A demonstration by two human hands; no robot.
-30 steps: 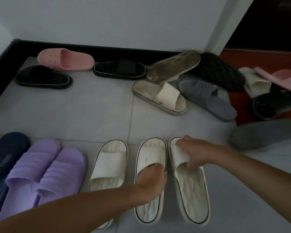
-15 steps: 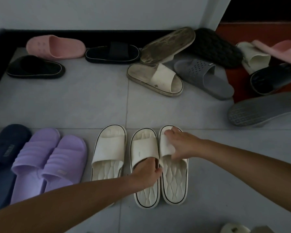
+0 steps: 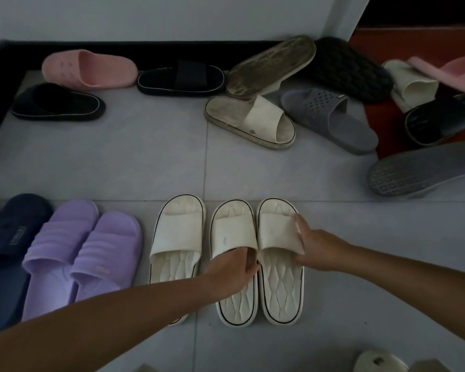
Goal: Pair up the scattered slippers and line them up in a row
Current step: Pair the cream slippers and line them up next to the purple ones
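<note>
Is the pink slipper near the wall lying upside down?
No, the pink slipper rests sole down beside the black baseboard, its strap facing up.

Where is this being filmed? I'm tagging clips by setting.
Probably a home entryway, indoors. Grey floor tiles meet a white wall with a black baseboard, a doorway opens onto a red floor at the far right, and many slippers lie scattered about.

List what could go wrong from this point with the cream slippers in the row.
1. Three near-identical cream slippers sit together; the left hand and right hand may pair the middle slipper and right slipper wrongly, stranding the lone cream slipper.
2. Sliding them could bump the purple pair out of line.
</note>
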